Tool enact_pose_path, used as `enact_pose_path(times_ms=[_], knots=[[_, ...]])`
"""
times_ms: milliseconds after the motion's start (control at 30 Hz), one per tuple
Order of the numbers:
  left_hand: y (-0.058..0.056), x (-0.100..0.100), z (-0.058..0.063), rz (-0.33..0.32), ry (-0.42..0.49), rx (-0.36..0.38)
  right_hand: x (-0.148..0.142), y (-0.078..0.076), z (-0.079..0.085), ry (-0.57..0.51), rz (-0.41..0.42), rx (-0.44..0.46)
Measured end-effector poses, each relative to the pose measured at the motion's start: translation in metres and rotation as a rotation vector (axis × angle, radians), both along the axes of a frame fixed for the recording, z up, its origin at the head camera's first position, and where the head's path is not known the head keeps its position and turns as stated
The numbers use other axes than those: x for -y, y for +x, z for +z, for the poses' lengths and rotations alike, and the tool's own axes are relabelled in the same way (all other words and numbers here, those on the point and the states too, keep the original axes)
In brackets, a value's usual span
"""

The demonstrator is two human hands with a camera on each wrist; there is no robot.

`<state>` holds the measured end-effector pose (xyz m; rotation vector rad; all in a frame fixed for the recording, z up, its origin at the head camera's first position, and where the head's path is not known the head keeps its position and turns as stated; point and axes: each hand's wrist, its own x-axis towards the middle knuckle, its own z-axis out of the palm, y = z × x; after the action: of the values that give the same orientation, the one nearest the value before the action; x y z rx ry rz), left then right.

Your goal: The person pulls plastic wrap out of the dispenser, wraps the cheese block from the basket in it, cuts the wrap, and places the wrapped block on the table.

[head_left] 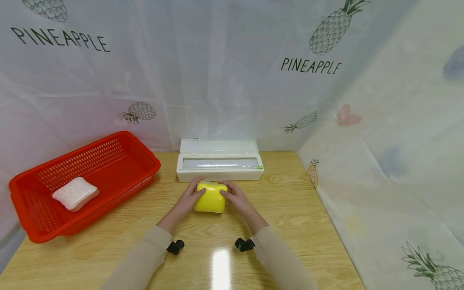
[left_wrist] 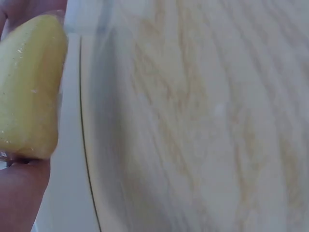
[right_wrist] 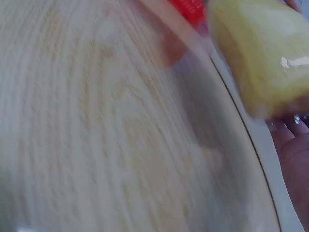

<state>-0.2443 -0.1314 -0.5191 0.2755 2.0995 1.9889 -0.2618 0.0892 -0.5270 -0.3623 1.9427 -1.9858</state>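
Observation:
A soft-looking yellow sponge [head_left: 210, 197], glossy with clear film, is held between both hands above the table. On its left side, my left hand [head_left: 190, 196] grips it with the thumb on the front face. The right hand [head_left: 236, 195] grips the opposite side, its thumb likewise on the front. In the left wrist view the sponge [left_wrist: 31, 87] shows film wrinkles at its edges. Light glints off the film on the sponge [right_wrist: 265, 53] in the right wrist view. Fingers behind it are partly hidden.
Just beyond the hands stands a white cling film dispenser [head_left: 220, 175], its lid raised and a roll inside. To the left, a red plastic basket [head_left: 108, 201] holds a pale speckled block [head_left: 75, 193]. A patterned curtain [head_left: 221, 80] hangs behind the wooden table [head_left: 290, 225].

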Motion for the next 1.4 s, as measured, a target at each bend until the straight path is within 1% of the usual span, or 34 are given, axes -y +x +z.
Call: enact_pose_path(times_ms=[100,167,267,333,367,433,500,600,700,767,833,900,967,1067,1167,1300,1400], knots=[[0.004,-0.003,0.0,-0.004,-0.007,0.008,0.007,0.009,-0.001,-0.057,-0.086,0.036],[0.007,-0.005,-0.001,-0.007,-0.015,0.023,0.012,0.019,0.005,-0.064,-0.132,0.039],[0.014,-0.008,-0.003,-0.026,-0.004,0.072,0.016,0.033,0.013,-0.05,-0.178,0.046],[0.017,-0.01,-0.004,-0.024,-0.004,0.081,0.018,0.042,0.019,-0.043,-0.209,0.053],[0.02,-0.011,-0.004,-0.03,0.0,0.081,0.019,0.045,0.019,-0.044,-0.221,0.057],[0.023,-0.014,-0.006,-0.018,-0.014,0.074,0.02,0.049,0.019,-0.042,-0.246,0.062],[0.026,-0.016,-0.008,0.014,-0.018,0.083,0.021,0.052,0.019,-0.042,-0.257,0.068],[0.028,-0.019,-0.016,0.082,0.002,0.142,0.02,0.056,0.016,-0.032,-0.263,0.075],[0.031,-0.023,-0.023,0.15,0.037,0.207,0.019,0.058,0.009,-0.015,-0.245,0.056],[0.033,-0.025,-0.028,0.182,0.071,0.236,0.016,0.058,-0.001,-0.024,-0.209,0.051],[0.035,-0.026,-0.031,0.201,0.084,0.244,0.014,0.057,-0.014,-0.046,-0.167,0.057],[0.036,-0.026,-0.034,0.2,0.097,0.234,0.011,0.055,-0.028,-0.07,-0.125,0.067],[0.037,-0.025,-0.037,0.182,0.078,0.206,0.009,0.052,-0.04,-0.076,-0.094,0.064],[0.038,-0.022,-0.04,0.127,0.055,0.17,0.006,0.051,-0.047,-0.071,-0.053,0.036],[0.039,-0.017,-0.043,0.048,0.047,0.159,0.004,0.051,-0.048,-0.029,-0.039,0.032],[0.039,-0.009,-0.048,-0.066,0.064,0.162,0.002,0.052,-0.048,0.022,-0.059,0.055],[0.039,-0.005,-0.051,-0.103,0.057,0.148,0.003,0.052,-0.048,0.032,-0.068,0.065]])
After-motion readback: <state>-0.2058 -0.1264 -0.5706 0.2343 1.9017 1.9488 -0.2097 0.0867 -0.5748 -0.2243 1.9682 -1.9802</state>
